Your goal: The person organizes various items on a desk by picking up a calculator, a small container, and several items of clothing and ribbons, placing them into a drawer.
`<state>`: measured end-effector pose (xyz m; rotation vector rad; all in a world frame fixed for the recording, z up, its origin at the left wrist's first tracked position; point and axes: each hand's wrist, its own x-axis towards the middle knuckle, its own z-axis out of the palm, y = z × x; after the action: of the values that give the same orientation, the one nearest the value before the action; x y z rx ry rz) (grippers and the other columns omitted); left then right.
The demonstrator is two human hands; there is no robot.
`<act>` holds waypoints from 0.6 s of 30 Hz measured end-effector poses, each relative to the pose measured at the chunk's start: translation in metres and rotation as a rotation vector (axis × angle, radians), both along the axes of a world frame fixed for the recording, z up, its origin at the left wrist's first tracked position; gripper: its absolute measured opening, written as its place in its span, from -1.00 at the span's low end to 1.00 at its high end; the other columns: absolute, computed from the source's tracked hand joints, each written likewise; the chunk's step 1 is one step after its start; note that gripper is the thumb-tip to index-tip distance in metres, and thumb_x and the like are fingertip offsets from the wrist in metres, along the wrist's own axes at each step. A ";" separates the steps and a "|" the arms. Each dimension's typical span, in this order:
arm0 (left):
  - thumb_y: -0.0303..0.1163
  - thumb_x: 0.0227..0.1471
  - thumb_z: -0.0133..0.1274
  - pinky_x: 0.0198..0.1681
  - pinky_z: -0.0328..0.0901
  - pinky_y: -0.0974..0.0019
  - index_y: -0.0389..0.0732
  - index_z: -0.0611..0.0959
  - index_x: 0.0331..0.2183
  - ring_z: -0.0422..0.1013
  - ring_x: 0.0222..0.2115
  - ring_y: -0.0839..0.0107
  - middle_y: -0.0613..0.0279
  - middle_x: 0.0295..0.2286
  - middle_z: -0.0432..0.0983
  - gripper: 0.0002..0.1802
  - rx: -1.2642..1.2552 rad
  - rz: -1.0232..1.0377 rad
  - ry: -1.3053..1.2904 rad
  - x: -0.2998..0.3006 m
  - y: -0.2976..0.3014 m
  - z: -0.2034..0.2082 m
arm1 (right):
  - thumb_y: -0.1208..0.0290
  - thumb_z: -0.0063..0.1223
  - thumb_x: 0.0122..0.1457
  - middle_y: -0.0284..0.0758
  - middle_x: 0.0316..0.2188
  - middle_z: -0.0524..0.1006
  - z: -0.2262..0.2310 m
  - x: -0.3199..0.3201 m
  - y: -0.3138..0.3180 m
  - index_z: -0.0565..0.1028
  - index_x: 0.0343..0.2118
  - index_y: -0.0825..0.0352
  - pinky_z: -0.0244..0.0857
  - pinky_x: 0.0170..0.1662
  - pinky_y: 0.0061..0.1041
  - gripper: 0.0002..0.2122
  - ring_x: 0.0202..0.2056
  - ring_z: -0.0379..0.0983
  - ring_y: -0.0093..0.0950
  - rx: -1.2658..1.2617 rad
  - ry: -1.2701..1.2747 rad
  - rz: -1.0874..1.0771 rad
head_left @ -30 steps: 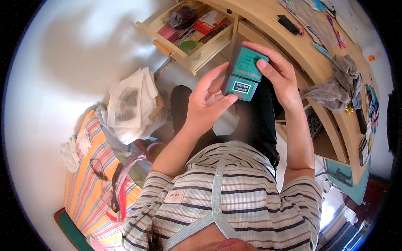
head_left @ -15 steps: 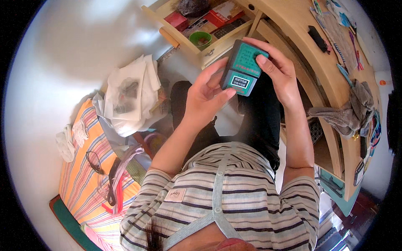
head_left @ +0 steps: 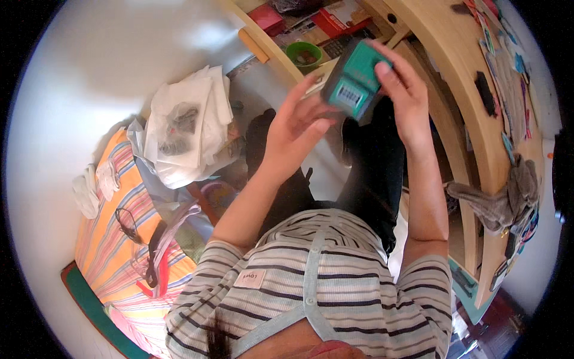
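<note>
A small green and black box [head_left: 354, 81] with a pale label is tilted in front of me, somewhat blurred by motion. My right hand [head_left: 403, 90] grips its right side, thumb on the front face and fingers behind. My left hand [head_left: 299, 128] is just to the left of the box, fingers and thumb spread, with nothing in it. Behind the box lies an open wooden drawer [head_left: 278, 55] holding a green cup [head_left: 304, 55], a pink-red box [head_left: 266, 20] and a red and white packet [head_left: 341, 19].
On the right curves a wooden desk [head_left: 463, 78] with a black object [head_left: 485, 94], pens and a grey cloth [head_left: 499, 197]. White plastic bags [head_left: 191, 128] stand at the left. Beside them a striped orange cloth [head_left: 113, 230] bears glasses [head_left: 128, 226], straps and white gloves [head_left: 88, 191].
My left hand has come off the box and its fingers have spread. The right hand has carried the box slightly up and to the right. The whole view has shifted a little.
</note>
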<state>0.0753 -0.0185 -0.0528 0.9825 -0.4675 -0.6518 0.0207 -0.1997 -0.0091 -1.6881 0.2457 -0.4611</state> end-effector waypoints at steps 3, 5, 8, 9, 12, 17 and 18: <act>-0.51 -0.03 0.02 -0.07 0.22 0.32 -0.27 0.17 0.07 0.31 -0.09 0.32 0.02 -0.09 0.34 -0.37 0.033 0.139 -0.231 0.015 0.008 -0.031 | 0.32 -0.09 0.16 -0.36 -0.25 0.44 -0.014 0.040 -0.026 0.37 -0.05 0.31 0.32 -0.31 -0.64 -0.68 -0.31 0.37 -0.64 -0.030 -0.076 -0.110; -0.51 -0.03 0.01 -0.08 0.23 0.34 -0.26 0.25 0.03 0.33 -0.12 0.34 0.05 -0.11 0.36 -0.44 0.374 0.185 -0.436 0.022 0.023 -0.056 | 0.34 -0.07 0.14 -0.31 -0.24 0.43 -0.035 0.074 -0.048 0.34 -0.06 0.35 0.37 -0.36 -0.61 -0.68 -0.34 0.39 -0.60 -0.103 -0.114 -0.122; -0.52 -0.05 0.02 -0.07 0.23 0.30 -0.26 0.35 -0.04 0.34 -0.13 0.29 0.07 -0.11 0.37 -0.53 0.592 0.218 -0.612 0.029 0.041 -0.089 | 0.38 -0.04 0.10 -0.18 -0.16 0.39 -0.079 0.125 -0.067 0.27 -0.01 0.30 0.38 -0.37 -0.54 -0.63 -0.35 0.47 -0.47 -0.124 0.078 -0.070; -0.52 -0.05 0.02 -0.07 0.23 0.30 -0.26 0.35 -0.04 0.34 -0.13 0.29 0.07 -0.11 0.37 -0.53 0.594 0.225 -0.613 0.030 0.048 -0.096 | 0.38 -0.04 0.10 -0.18 -0.16 0.39 -0.098 0.143 -0.076 0.27 -0.01 0.30 0.38 -0.37 -0.54 -0.63 -0.35 0.47 -0.47 -0.125 0.075 -0.064; -0.48 -0.14 0.08 -0.03 0.19 0.18 -0.26 0.39 -0.10 0.30 -0.14 0.09 0.02 -0.21 0.39 -0.53 0.840 0.275 -0.930 0.034 0.060 -0.116 | 0.39 -0.04 0.08 -0.11 -0.16 0.39 -0.127 0.184 -0.094 0.22 0.01 0.34 0.38 -0.38 -0.45 -0.58 -0.44 0.50 -0.38 -0.440 0.219 -0.122; -0.49 -0.22 0.12 0.00 0.12 0.10 -0.24 0.42 -0.13 0.25 -0.12 0.07 0.04 -0.21 0.38 -0.50 0.980 0.310 -1.061 0.038 0.063 -0.125 | 0.37 -0.08 0.14 -0.12 0.02 0.18 -0.130 0.220 -0.080 0.10 0.08 0.40 0.39 -0.22 -0.47 -0.53 -0.28 0.46 -0.35 0.038 0.459 -0.016; -0.49 -0.22 0.12 -0.01 0.13 0.10 -0.24 0.42 -0.14 0.26 -0.12 0.07 0.04 -0.21 0.38 -0.50 0.983 0.318 -1.067 0.039 0.061 -0.125 | 0.37 -0.07 0.14 -0.12 0.03 0.17 -0.126 0.221 -0.075 0.10 0.08 0.41 0.39 -0.21 -0.48 -0.52 -0.27 0.45 -0.35 0.132 0.456 0.019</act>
<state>0.1146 0.0427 -0.1781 2.3017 -0.9163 0.0462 0.2419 -0.2749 -0.1348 -1.6473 0.5791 -0.0368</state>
